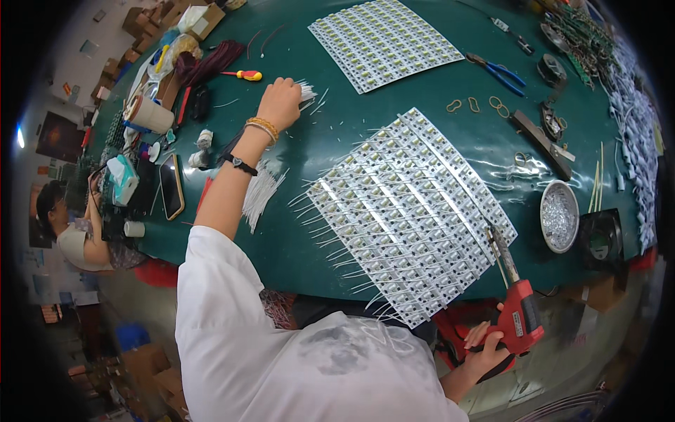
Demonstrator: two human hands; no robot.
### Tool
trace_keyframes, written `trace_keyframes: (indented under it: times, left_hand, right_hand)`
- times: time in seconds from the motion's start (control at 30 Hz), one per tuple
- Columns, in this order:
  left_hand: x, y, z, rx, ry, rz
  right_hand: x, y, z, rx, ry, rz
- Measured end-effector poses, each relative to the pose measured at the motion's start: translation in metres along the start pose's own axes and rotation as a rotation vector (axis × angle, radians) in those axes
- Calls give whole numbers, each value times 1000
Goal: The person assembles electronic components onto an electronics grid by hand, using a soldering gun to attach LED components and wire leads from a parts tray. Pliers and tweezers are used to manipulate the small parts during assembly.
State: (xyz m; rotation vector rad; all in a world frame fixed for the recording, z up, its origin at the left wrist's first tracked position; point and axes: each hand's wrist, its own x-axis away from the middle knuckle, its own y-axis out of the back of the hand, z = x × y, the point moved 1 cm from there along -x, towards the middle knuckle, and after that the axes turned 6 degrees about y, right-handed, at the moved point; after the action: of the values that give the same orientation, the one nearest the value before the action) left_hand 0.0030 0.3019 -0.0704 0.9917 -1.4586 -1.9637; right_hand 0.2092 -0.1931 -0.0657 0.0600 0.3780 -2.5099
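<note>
My left hand reaches across the green table and closes on a bunch of short white wires. My right hand holds a red soldering gun by its grip near the table's front edge, tip pointing up toward a large panel of small white circuit boards with wire leads sticking out. A loose pile of white wires lies beside my left forearm.
A second board panel lies at the back. Blue-handled pliers, rubber bands, a round metal dish, a phone, a red-yellow screwdriver and clutter ring the table. Another person sits at left.
</note>
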Motion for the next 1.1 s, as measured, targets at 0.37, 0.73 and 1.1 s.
trace_keyframes:
  times: [0.37, 0.73, 1.1]
  left_hand:
    - [17, 29, -24, 346, 195, -36]
    - [90, 91, -208, 1181, 51, 233]
    - [99, 73, -288, 895, -267, 34]
  right_hand:
    - [2, -4, 5, 107, 29, -29]
    - [6, -6, 11, 204, -20, -60]
    - [12, 3, 15, 312, -47, -119]
